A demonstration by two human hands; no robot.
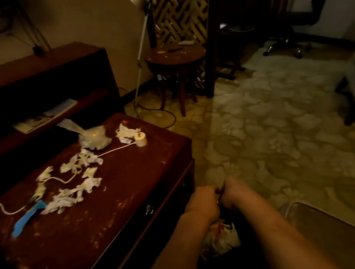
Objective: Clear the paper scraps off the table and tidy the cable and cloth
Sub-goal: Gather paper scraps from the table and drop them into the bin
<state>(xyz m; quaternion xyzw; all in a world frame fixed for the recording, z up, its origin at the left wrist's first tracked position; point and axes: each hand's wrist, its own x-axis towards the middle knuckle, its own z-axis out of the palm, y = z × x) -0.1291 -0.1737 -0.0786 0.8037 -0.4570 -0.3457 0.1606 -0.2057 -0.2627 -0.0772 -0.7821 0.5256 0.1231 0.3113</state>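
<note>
Cable [116, 150] lay on the table [133, 184] among paper scraps [68, 199], long axis diagonal, near-left to far-right. Left hand [202, 200] and right hand [232, 191] met off the table's edge, fingers curled; contents unreadable.

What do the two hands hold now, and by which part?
It cannot be told: left hand and right hand are curled close together above crumpled paper; between them it is too dark.

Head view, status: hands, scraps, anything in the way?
Left hand and right hand together past the table edge, grip unclear. Paper scraps strewn on the table, uncleared. Cable runs through scraps; blue cloth lies among them.
</note>
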